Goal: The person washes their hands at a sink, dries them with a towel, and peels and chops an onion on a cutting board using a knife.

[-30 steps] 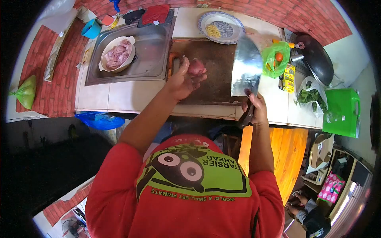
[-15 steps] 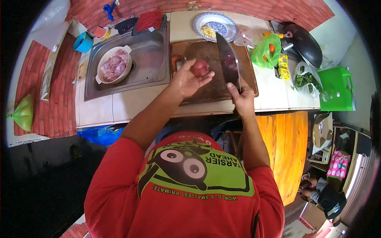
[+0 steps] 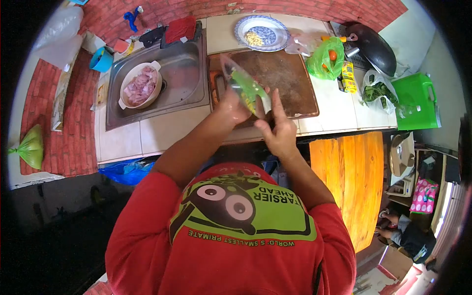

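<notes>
My right hand grips a broad kitchen knife, the forefinger stretched along it. Its shiny blade slants up and left across my left hand and mirrors the green shirt print. Behind the blade most of my left fingers are hidden, and so is the red onion that lay in that hand a moment ago. Both hands are over the near left part of the brown wooden cutting board. Beyond the board stands a blue-patterned plate with chopped pale pieces on it.
Left of the board, a white dish of raw meat stands in the steel sink. To the right are a green bag with tomatoes, yellow packets, leafy greens, a wok and a green jug. Another person is at lower right.
The knife has swung left from over the board's middle to across my left hand, covering the onion. My right hand has moved left with it.
</notes>
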A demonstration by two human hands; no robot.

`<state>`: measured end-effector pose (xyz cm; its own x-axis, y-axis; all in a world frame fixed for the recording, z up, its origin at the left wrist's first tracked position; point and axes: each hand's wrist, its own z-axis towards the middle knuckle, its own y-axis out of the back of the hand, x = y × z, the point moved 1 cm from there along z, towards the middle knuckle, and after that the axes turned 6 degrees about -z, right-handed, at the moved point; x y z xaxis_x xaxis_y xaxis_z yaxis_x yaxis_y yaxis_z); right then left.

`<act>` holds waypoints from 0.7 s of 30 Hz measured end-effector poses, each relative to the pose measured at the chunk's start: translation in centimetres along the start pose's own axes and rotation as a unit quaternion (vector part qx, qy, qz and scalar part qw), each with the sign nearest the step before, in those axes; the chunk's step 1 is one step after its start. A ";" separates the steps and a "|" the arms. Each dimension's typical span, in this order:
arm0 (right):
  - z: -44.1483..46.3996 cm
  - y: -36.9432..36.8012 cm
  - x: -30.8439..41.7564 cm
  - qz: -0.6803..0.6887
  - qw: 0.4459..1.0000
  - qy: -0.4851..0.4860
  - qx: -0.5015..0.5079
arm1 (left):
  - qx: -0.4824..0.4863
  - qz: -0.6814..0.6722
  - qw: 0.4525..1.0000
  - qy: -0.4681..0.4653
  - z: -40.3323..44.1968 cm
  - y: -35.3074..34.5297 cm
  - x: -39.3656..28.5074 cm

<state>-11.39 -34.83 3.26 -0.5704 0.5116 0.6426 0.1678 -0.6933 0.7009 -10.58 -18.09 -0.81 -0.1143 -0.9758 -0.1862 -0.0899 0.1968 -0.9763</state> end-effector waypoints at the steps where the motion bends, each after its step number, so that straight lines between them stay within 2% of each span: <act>1: -0.1 -0.3 0.2 0.031 0.999 0.021 -0.001 | -0.048 -0.024 0.999 -0.006 0.3 0.1 0.3; 2: 0.0 -0.4 0.1 0.031 0.999 0.022 -0.002 | -0.095 -0.049 0.994 -0.013 0.7 0.2 0.6; 4: 0.2 -0.7 -0.3 0.009 1.000 0.006 0.023 | -0.084 -0.066 0.994 -0.016 1.3 1.2 0.9; 6: 0.4 -0.6 -0.7 -0.007 1.000 0.028 -0.001 | -0.073 -0.083 0.994 -0.020 1.5 1.7 0.8; 8: 0.5 0.0 -0.9 -0.005 0.999 0.020 0.039 | -0.012 -0.072 0.997 0.022 1.3 1.3 0.6; 9: 0.6 0.2 -1.1 -0.004 0.999 0.020 0.040 | -0.013 -0.071 0.997 0.021 1.4 1.5 0.8; 11: 1.0 0.5 -1.5 0.003 0.996 0.009 0.084 | 0.055 -0.044 0.997 0.019 1.9 1.6 1.0; 15: 1.2 1.0 -2.1 0.009 0.994 0.023 0.103 | 0.076 -0.033 0.996 0.012 2.3 3.5 1.3; 17: 1.2 1.4 -1.9 0.003 0.995 0.041 0.096 | 0.051 0.029 0.997 -0.055 2.2 4.8 1.8; 18: 1.1 1.2 -2.2 0.004 0.994 0.044 0.098 | 0.051 0.029 0.997 -0.058 2.4 5.3 1.9; 20: 1.0 0.7 -3.0 0.017 0.994 0.046 0.098 | 0.127 0.010 0.991 -0.039 3.1 6.2 1.8; 21: 1.0 0.9 -3.0 0.018 0.994 0.048 0.099 | 0.126 0.010 0.991 -0.041 3.2 6.4 1.8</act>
<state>-8.70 -36.49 2.24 -0.6337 0.4308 0.6425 0.3396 -0.5913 0.7314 -8.16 -18.91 -7.79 -0.0310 -0.9783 -0.2046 0.1629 0.1971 -0.9668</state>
